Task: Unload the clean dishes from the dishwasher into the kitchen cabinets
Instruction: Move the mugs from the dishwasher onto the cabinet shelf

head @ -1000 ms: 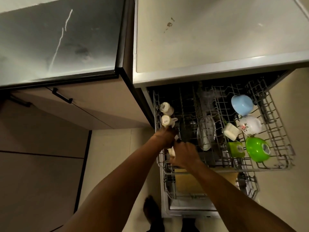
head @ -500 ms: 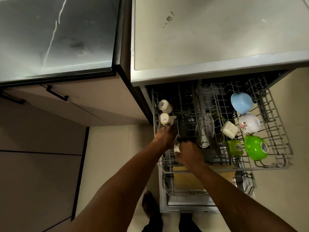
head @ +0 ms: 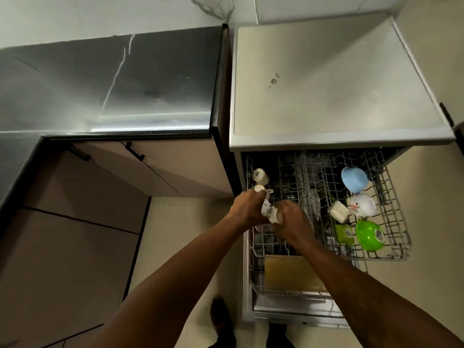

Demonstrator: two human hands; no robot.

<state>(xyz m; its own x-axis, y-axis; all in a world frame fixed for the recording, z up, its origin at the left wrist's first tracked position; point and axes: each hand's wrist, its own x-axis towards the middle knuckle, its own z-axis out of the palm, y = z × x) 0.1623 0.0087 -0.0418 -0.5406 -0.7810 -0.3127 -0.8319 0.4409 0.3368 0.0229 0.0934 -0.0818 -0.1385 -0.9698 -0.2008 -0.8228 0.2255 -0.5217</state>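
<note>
Dishwasher [head: 326, 143] stands open beside the counter [head: 113, 84], its upper rack [head: 391, 249] pulled out, bowls upside down, likely for draining. At the rack's left edge, the left hand [head: 247, 207] and right hand [head: 292, 218] curl their fingers round white cups [head: 266, 209], apparently to lift them out. The stamp on a racked cup [head: 260, 175] is too small to read.

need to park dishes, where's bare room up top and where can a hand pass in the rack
Bare: the dishwasher top and the dark counter left of it. In the upper rack, the strip right of the cups seems open. Crowded: its right side, around the blue bowl and green bowl.
</note>
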